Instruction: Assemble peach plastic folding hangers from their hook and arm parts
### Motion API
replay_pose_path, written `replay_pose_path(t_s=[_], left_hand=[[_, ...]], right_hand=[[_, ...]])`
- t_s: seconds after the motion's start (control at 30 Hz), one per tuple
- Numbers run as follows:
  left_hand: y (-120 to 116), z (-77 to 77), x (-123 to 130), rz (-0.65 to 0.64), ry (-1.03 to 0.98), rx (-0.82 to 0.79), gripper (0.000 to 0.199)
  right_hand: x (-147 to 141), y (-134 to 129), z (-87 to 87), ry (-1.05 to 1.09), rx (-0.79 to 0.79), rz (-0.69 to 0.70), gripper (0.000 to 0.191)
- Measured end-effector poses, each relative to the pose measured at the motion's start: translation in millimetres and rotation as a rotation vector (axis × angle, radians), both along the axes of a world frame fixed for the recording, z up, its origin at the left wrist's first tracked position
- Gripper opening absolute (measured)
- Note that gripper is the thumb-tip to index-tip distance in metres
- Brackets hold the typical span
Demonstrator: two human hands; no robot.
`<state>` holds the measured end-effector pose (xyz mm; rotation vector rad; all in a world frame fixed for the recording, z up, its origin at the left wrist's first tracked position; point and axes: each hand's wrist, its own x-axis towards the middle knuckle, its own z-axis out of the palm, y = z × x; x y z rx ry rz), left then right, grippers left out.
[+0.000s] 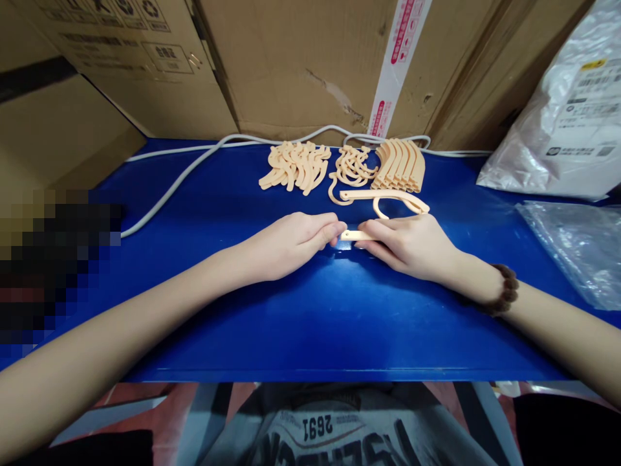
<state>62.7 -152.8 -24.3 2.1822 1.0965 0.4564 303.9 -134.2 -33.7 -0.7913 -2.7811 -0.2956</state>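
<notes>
My right hand (412, 244) is closed around a beige plastic hanger arm (353, 235), whose holed end sticks out to the left between thumb and fingers. Thumb and fingers of my left hand (305, 241) are pinched together right at that end; anything inside the pinch is hidden. Just beyond my right hand lies a longer, curved hanger arm (373, 193) with a round hook-like part (378, 208) beside it. Farther back are a loose pile of short curved pieces (295, 165), a heap of small hooks (356, 166) and a neat row of curved hanger arms (402, 165).
The blue table (291, 323) is backed by cardboard boxes (301, 65). A white cable (167, 194) runs along its rear and left. To the right stand a white plastic parcel bag (557, 123) and a flat clear bag (577, 246). The left edge is blurred out.
</notes>
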Motion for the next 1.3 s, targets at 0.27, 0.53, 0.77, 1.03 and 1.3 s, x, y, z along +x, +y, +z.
replay_pose_path(t_s=[0.27,0.53,0.77,1.03,1.3], left_hand=[[0.5,1.0,0.4,-0.067,0.144,0.094,0.036],[-2.6,-1.0,5.7,-0.059,0.528,0.399,0.032],[-2.8,-5.2,7.2,-0.106,0.678,0.675,0.033],[-4.1,-4.3,9.3,-0.136,0.713,0.918,0.036],[-4.6,-5.9,7.5,-0.137,0.692,1.007,0.036]], right_hand=[[-1.6,-2.0,-0.1,0.041,-0.017,0.002,0.042],[-2.8,-3.9,-0.9,0.034,-0.018,-0.022,0.046],[-2.4,-1.5,-0.2,0.014,-0.098,-0.027,0.049],[-0.6,3.7,2.8,-0.013,-0.243,-0.019,0.048],[-0.2,5.0,3.8,-0.022,-0.239,0.0,0.049]])
